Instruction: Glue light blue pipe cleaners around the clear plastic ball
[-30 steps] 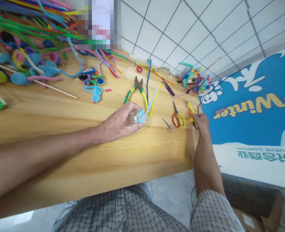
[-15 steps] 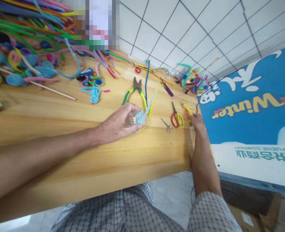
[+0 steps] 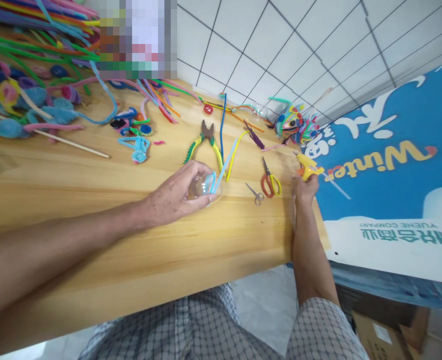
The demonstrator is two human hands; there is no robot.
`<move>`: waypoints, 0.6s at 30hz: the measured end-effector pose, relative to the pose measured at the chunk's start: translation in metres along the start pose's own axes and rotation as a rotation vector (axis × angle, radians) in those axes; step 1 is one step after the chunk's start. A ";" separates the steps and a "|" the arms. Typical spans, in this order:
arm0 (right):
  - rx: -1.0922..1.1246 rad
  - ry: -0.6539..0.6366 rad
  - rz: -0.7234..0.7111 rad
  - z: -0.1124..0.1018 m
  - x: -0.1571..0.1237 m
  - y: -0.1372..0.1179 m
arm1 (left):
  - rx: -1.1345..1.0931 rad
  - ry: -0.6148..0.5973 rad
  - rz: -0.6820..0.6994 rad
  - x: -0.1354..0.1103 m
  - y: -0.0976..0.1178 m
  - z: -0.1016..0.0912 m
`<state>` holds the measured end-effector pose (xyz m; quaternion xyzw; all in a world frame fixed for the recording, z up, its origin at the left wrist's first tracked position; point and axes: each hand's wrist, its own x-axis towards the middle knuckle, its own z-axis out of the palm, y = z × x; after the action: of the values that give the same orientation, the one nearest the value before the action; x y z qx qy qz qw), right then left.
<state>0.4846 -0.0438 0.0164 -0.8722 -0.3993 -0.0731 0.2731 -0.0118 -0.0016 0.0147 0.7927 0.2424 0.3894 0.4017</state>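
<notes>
My left hand [image 3: 176, 197] is wrapped round a clear plastic ball [image 3: 201, 187] above the middle of the table. A light blue pipe cleaner [image 3: 225, 164] runs round the ball, and its free end sticks up to the right. Over at the table's right edge, my right hand [image 3: 305, 190] grips a yellow hot glue gun [image 3: 306, 165] by its handle, with a pale glue stick [image 3: 337, 185] poking out of the back. Green and yellow pliers [image 3: 207, 132] lie open just beyond my left hand. Red and yellow scissors [image 3: 269, 181] and small metal scissors [image 3: 256, 196] lie between the hands.
Bundles of coloured pipe cleaners [image 3: 29, 30] and fuzzy craft pieces [image 3: 56, 112] crowd the far left. A colourful wrapped ball [image 3: 290, 122] sits at the back right by the tiled wall [image 3: 243, 45]. A blue "Winter" board [image 3: 389, 175] borders the table's right side.
My right hand has lifted the glue gun off the table and turned it, so the glue stick now shows behind it. My left hand still holds the ball; the whole view has shifted slightly.
</notes>
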 end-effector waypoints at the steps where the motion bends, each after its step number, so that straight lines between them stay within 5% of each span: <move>1: -0.003 0.030 0.009 0.000 0.000 0.001 | -0.003 0.006 0.005 0.000 0.000 0.000; 18: 0.051 0.077 -0.005 0.020 -0.007 -0.006 | 0.036 -0.060 -0.028 0.000 0.009 -0.004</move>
<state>0.4735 -0.0347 -0.0002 -0.8605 -0.3924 -0.0973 0.3100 -0.0145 -0.0046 0.0235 0.8076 0.2481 0.3554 0.4000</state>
